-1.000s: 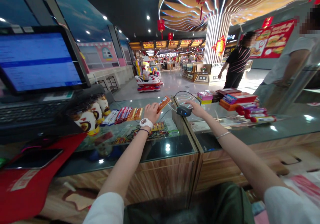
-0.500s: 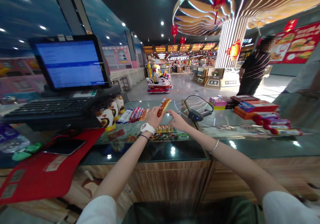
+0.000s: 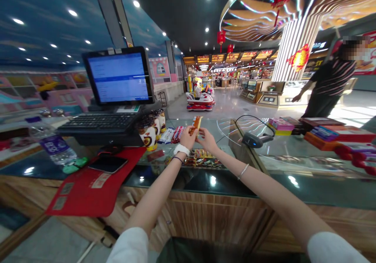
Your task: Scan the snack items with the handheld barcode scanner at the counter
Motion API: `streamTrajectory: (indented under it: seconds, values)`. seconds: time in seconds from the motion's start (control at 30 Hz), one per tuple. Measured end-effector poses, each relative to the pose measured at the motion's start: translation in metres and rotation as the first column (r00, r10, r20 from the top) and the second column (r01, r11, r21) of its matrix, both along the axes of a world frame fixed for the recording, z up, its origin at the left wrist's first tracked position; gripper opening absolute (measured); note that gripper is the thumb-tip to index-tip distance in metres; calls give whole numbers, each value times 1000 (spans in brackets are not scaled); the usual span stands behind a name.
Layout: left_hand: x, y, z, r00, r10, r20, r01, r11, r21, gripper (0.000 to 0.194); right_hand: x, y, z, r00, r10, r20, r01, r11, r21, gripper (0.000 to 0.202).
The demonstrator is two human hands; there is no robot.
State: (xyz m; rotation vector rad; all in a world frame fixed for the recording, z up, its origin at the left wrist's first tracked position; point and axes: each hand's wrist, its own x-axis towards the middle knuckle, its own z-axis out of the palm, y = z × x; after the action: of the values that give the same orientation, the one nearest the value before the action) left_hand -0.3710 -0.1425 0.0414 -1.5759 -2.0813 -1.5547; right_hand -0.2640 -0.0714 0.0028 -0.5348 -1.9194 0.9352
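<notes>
Both my hands meet over the glass counter [image 3: 223, 180] on a small orange snack packet [image 3: 196, 123]. My left hand [image 3: 188, 138], with a white watch at the wrist, grips the packet's lower left. My right hand [image 3: 206, 139], a thin bracelet on its wrist, holds the packet's right side. The packet stands nearly upright above a row of wrapped snacks [image 3: 175, 134]. A black barcode scanner [image 3: 253, 140] with a looped cable lies on the counter to the right of my hands.
A till screen [image 3: 119, 76] and keyboard [image 3: 98, 122] stand at left, with printed cups [image 3: 148, 134] beside them. A phone [image 3: 108, 164] lies on a red mat [image 3: 88, 184]. Boxed goods [image 3: 335, 133] are stacked at right. A person in a striped shirt [image 3: 331, 84] stands beyond the counter.
My right hand left the scanner and came left to join my left hand on the snack packet. The packet has tipped more upright. My view has swung to the left.
</notes>
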Motion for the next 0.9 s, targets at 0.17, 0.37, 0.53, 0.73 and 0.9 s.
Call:
streamTrajectory:
  seconds: [0.17, 0.37, 0.53, 0.73, 0.9]
  values:
    - [-22, 9, 4, 1000, -23, 8, 24, 999, -38, 35, -20, 12, 4, 996, -71, -46, 74, 995, 71, 52]
    - [-52, 10, -3, 1000, -25, 1, 25, 991, -128, 47, -35, 18, 4, 993, -100, 68, 90, 986, 140, 51]
    - [-62, 8, -7, 981, 46, -188, -100, 951, -291, 47, -52, 20, -3, 972, -144, 186, 122, 984, 126, 40]
    - [-66, 3, -14, 957, 52, -286, -171, 897, -407, 51, -64, 24, -10, 980, -57, 193, 29, 989, 145, 45]
    - [-71, 1, -21, 949, 19, -314, -154, 899, -409, 50, -65, 23, -15, 954, -102, 284, 53, 983, 174, 36]
